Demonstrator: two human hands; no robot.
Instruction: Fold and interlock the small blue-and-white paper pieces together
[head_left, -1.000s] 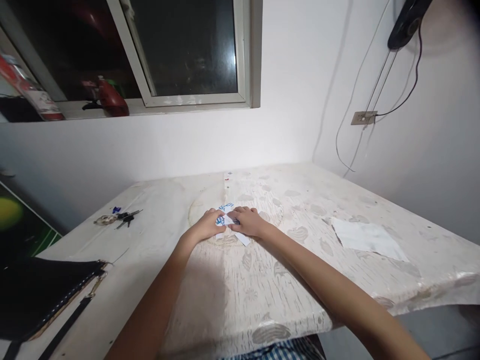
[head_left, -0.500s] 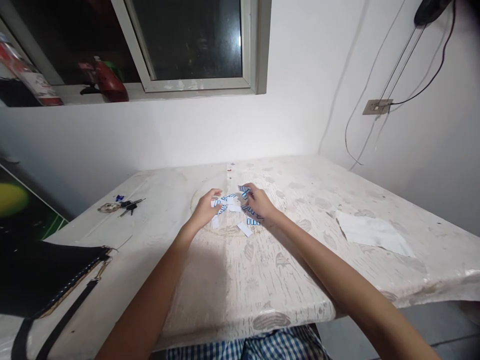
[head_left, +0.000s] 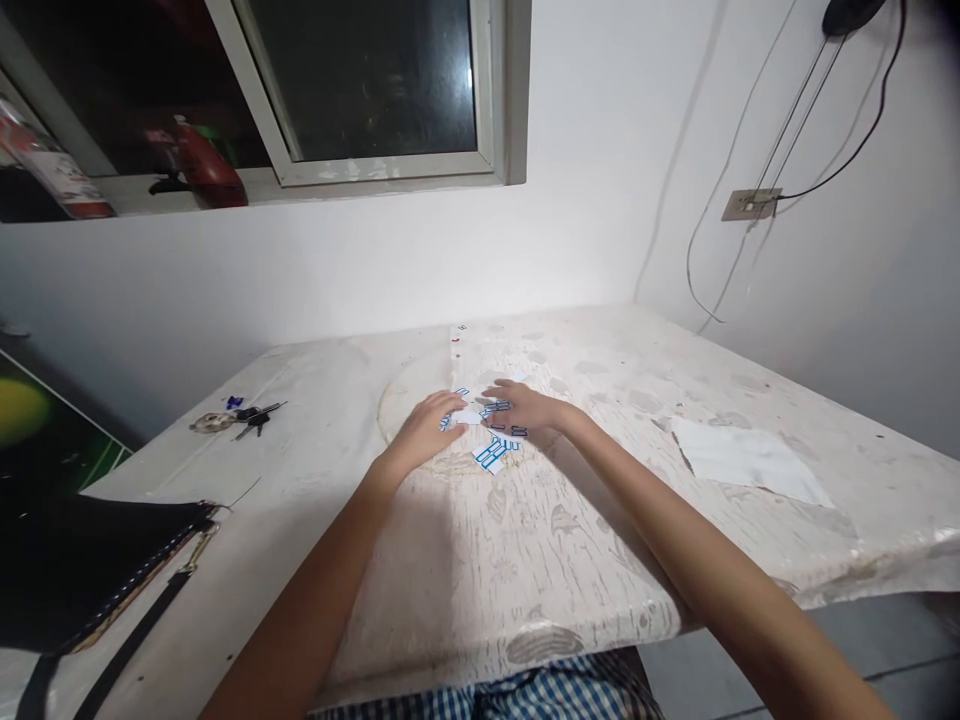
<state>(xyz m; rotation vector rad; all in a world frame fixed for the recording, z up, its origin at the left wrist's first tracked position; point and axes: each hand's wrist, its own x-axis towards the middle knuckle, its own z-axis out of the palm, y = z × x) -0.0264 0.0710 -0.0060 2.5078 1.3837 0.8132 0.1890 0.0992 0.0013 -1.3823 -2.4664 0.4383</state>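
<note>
Right hand [head_left: 529,407] flattens, spread, over paper slips [head_left: 491,456], left hand [head_left: 427,428] half-open, neither visibly gripping; sweeping could scatter them toward bench's [head_left: 450,570] front edge.

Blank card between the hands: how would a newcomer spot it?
On the pale table, find the left hand and right hand. The card lies in the gap between them. Its visible face is plain white; neighbouring cards show blue marks.

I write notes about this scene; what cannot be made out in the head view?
Head view:
White pieces: full count; left hand and right hand cover some.
Their blue marks: too small.
Black bag: left edge cuts it off.
Black wall device: cut by top edge.
</note>
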